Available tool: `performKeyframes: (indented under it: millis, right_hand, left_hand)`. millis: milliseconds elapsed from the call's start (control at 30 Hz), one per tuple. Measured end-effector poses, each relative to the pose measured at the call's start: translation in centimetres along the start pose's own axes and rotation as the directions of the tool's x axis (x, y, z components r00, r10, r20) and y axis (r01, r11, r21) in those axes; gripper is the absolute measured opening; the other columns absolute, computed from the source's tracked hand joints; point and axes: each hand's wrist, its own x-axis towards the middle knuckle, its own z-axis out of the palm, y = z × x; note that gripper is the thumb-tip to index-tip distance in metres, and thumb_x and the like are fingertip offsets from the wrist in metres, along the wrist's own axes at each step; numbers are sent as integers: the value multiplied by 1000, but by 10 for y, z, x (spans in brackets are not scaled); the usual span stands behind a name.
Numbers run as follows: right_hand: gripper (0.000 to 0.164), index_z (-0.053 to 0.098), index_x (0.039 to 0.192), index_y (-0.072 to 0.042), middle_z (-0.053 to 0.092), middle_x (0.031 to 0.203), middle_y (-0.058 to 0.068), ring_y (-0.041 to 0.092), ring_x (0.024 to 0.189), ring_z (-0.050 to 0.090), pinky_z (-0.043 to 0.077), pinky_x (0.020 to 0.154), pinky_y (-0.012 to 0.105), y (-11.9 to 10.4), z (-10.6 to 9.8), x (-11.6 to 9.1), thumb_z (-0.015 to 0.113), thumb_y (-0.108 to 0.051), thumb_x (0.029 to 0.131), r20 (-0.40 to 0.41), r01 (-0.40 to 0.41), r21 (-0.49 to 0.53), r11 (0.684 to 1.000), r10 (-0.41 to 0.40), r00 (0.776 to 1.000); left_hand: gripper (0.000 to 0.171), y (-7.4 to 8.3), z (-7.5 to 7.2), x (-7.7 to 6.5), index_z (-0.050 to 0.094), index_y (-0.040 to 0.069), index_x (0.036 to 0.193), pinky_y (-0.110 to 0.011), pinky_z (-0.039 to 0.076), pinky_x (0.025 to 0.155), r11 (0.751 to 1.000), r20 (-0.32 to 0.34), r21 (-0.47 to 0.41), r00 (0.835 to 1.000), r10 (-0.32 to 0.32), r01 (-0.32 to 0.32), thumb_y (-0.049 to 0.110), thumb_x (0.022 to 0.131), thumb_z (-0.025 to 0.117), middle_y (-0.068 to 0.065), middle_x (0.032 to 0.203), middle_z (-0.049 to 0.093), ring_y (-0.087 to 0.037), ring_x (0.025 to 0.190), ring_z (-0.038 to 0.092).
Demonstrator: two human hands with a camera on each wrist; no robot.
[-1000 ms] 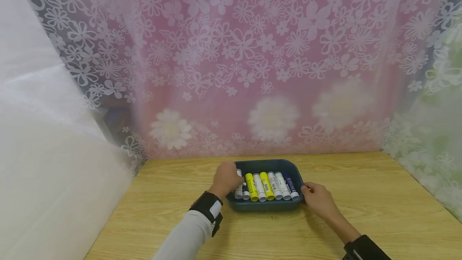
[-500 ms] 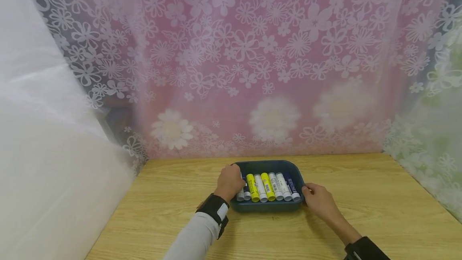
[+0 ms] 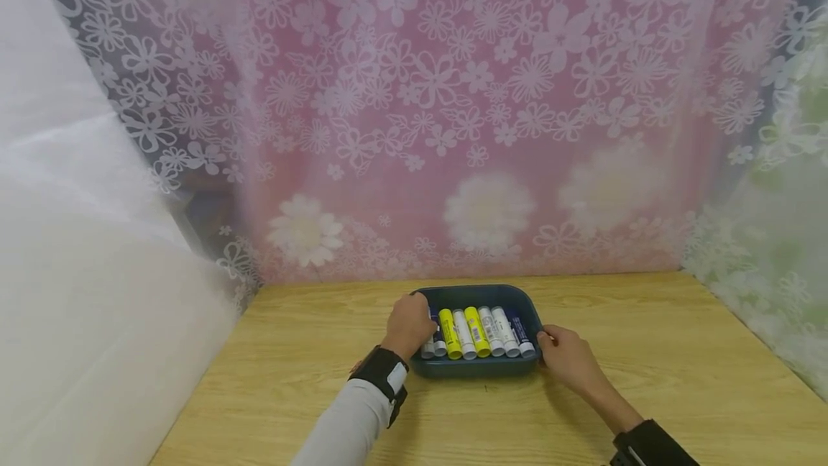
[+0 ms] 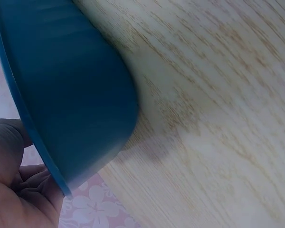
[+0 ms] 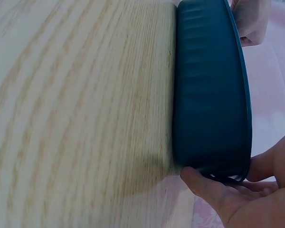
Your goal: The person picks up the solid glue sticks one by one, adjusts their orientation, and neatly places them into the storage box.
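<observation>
A dark blue-green plastic tray (image 3: 479, 370) stands on the table with a row of glue sticks in it, white, yellow (image 3: 451, 334) and dark blue (image 3: 521, 333). My left hand (image 3: 409, 325) reaches over the tray's left end, fingers curled on the leftmost white glue stick (image 3: 428, 352), whose upper part is mostly hidden. In the left wrist view the fingers of this hand (image 4: 23, 180) show behind the tray's rim. At the opposite end my right hand (image 3: 572, 358) grips the tray's right side, one fingertip (image 5: 190, 175) against the outer wall in the right wrist view.
The wood-grain table (image 3: 647, 351) extends on both sides of the tray and in front of it. Behind it hangs a pink flower-patterned curtain (image 3: 414, 135). A white sheet (image 3: 84, 293) borders the left side, and a pale green flowered sheet (image 3: 776, 272) the right.
My left hand has shifted slightly right and now covers more of the leftmost glue stick. The right hand stays at the tray's right end, and the tray keeps its place.
</observation>
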Motion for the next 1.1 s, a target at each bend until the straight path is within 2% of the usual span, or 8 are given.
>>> performKeyframes:
  millis: [133,300,500,700,900,1100]
  right_hand:
    - [36,60,127,11,70,89,11,17,76,64,47,64,33,0,1,0,43,-11,105,0,-2,-9,1000,2,1000]
    - [37,59,129,11,70,91,11,16,77,63,47,66,33,1,1,1,44,-11,104,0,-1,-24,1000,1,1000]
    - [34,62,125,9,68,86,8,16,73,60,45,63,32,1,2,2,44,-10,104,-11,5,-20,1000,-5,1000]
    - [35,61,127,9,68,90,10,17,75,59,45,64,32,1,1,2,44,-11,104,-15,13,-32,999,-14,1000]
    - [36,61,128,9,70,97,15,19,80,62,47,67,34,2,0,3,44,-11,104,-19,13,-46,999,-14,1000]
    - [39,59,133,10,72,107,21,23,88,67,53,76,43,3,1,2,46,-12,104,-14,8,-33,999,-8,1000]
  left_hand:
    - [18,0,1,1,71,-2,91,-33,55,58,1000,6,29,1000,1,-2,13,86,80,-10,75,67,-21,66,65]
    - [18,1,2,3,72,-1,93,-33,56,60,998,32,61,999,-33,31,14,87,80,-11,79,69,-22,70,67]
    - [17,4,-1,3,71,-3,95,-35,56,61,998,54,44,997,-50,48,11,87,78,-13,84,69,-23,73,67]
    - [11,3,1,6,72,-3,97,-35,56,62,999,60,40,998,-34,31,6,90,73,-15,89,70,-23,77,68]
    - [5,6,-1,3,71,-3,90,-34,54,63,999,54,43,999,5,-8,2,89,72,-14,84,70,-23,75,67]
    - [7,8,-4,-1,72,-3,91,-36,57,68,995,43,88,998,35,-38,4,89,73,-15,85,71,-27,80,70]
